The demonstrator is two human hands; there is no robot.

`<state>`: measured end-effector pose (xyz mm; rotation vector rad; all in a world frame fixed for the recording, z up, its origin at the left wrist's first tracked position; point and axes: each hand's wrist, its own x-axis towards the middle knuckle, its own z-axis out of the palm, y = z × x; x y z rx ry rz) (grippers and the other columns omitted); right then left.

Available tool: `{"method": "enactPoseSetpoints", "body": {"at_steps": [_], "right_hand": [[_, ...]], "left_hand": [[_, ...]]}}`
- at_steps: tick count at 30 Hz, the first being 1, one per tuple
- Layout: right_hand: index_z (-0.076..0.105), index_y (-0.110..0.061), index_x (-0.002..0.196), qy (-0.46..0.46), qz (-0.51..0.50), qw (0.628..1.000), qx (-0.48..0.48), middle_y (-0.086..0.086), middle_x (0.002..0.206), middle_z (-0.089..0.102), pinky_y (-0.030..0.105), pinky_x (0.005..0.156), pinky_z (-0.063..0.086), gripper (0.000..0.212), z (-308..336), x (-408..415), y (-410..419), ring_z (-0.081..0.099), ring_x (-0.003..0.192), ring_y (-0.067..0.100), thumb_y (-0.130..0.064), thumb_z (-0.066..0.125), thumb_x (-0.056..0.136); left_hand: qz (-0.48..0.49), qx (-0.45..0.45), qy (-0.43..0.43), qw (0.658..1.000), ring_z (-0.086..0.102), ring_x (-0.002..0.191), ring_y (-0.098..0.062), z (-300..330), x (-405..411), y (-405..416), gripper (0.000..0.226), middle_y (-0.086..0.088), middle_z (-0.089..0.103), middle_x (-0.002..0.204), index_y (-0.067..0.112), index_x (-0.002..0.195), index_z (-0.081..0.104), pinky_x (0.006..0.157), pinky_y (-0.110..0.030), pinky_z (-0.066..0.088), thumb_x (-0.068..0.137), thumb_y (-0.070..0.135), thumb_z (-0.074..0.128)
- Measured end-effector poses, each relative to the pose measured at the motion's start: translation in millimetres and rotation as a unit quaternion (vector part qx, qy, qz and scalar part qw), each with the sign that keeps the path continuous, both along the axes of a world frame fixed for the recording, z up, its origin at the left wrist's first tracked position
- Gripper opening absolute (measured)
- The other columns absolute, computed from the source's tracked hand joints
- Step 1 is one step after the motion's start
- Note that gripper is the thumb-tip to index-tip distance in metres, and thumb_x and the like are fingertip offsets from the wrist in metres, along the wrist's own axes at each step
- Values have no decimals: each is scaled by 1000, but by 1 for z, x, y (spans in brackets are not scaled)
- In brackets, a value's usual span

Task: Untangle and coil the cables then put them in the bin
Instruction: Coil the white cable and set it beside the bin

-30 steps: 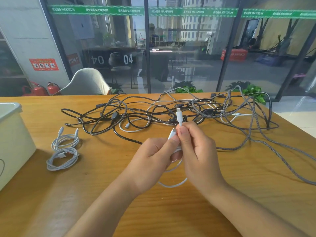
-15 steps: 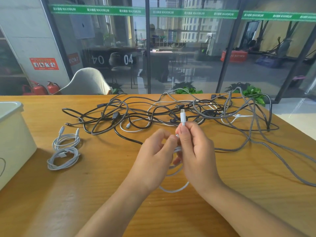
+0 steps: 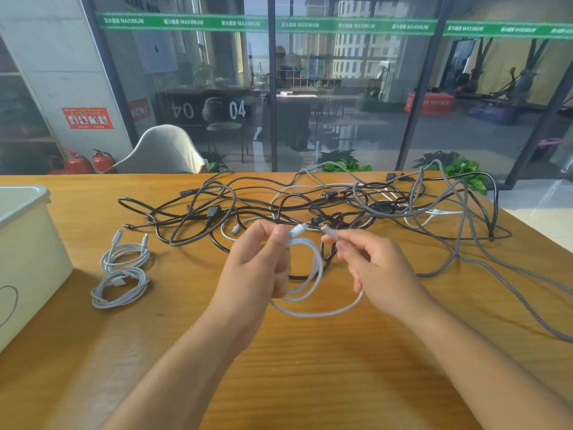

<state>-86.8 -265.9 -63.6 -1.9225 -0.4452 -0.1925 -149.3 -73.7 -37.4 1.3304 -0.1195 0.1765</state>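
The bin point(image 3: 21, 259) stands on the table point(image 3: 310, 367) well to the left of the left hand point(image 3: 254, 274); only its white wall and rim show, so what lies inside cannot be told.

Both hands hold one white cable point(image 3: 313, 274) above the table. The left hand grips the cable's loops, fingers curled round them, with one plug sticking out past its thumb. The right hand point(image 3: 378, 268) pinches the other plug between thumb and fingertips, just beside the first plug but apart from it. A loop of the cable hangs between and below the two hands.

Two coiled white cables point(image 3: 122, 274) lie side by side on the table between the bin and the left hand.

Beyond both hands spreads the tangle point(image 3: 356, 206) of black, grey braided and white cables; how many are in it cannot be counted. One grey braided strand runs off past the right hand.
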Motion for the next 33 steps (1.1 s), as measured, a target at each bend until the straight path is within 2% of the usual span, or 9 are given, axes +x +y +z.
{"method": "enactPoseSetpoints", "body": {"at_steps": [2,4,11,15,19,22,26,28,33], "right_hand": [[76,-40,111,9,41,997,-57,-14,82,73,26,48,44,28,0,-2,-1,53,51,9,-19,58,106],[75,-33,112,20,107,993,-45,-6,93,76,23,49,40,22,1,-9,5,49,51,4,-17,62,104],[75,-28,108,76,187,979,36,17,95,69,30,70,49,16,-2,-13,10,52,66,14,-20,62,103],[71,-14,109,124,214,964,97,-2,95,74,25,80,49,16,-3,-17,15,56,77,12,-6,58,103],[71,-15,101,189,266,932,158,3,99,70,27,90,49,20,3,-21,16,62,97,18,-4,59,90],[64,-15,96,188,313,920,141,2,96,62,23,86,48,20,8,-26,14,57,93,16,-11,65,77],[65,-22,82,125,189,963,143,-4,80,60,18,77,48,16,1,-31,30,56,79,11,-21,79,90],[74,-18,89,81,123,977,153,0,81,71,19,79,51,8,-1,-31,36,66,82,11,-25,73,94],[79,-17,105,13,33,989,141,-2,96,80,23,87,56,28,-9,-33,42,75,97,11,-38,64,94]], "left_hand": [[-10,-20,3,1000,14,50,-12,1,0,1,18,6,27,59,11,92,48,45,-23,16,108,20,47],[-18,-28,5,999,14,50,-12,0,-1,0,21,6,26,59,13,89,47,45,-24,16,108,20,47],[5,-24,8,1000,14,50,-12,-1,2,3,26,4,25,60,14,83,47,44,-23,18,108,19,48],[4,-12,13,1000,16,48,-12,-3,2,3,24,6,28,56,14,85,47,43,-22,21,108,20,48],[17,1,12,1000,17,46,-12,-5,4,3,24,6,29,55,14,85,48,44,-23,22,108,22,49],[23,4,15,1000,17,47,-13,-6,5,1,25,6,29,55,15,85,49,44,-24,21,109,21,49],[25,10,18,999,17,49,-14,-7,5,0,23,6,29,55,14,86,48,46,-25,20,108,22,49],[29,6,18,999,17,50,-13,-8,5,-1,23,6,29,55,14,87,48,45,-24,22,109,22,49],[27,6,11,1000,16,54,-16,-9,6,-4,24,4,28,59,14,87,48,49,-29,19,110,23,47]]}}
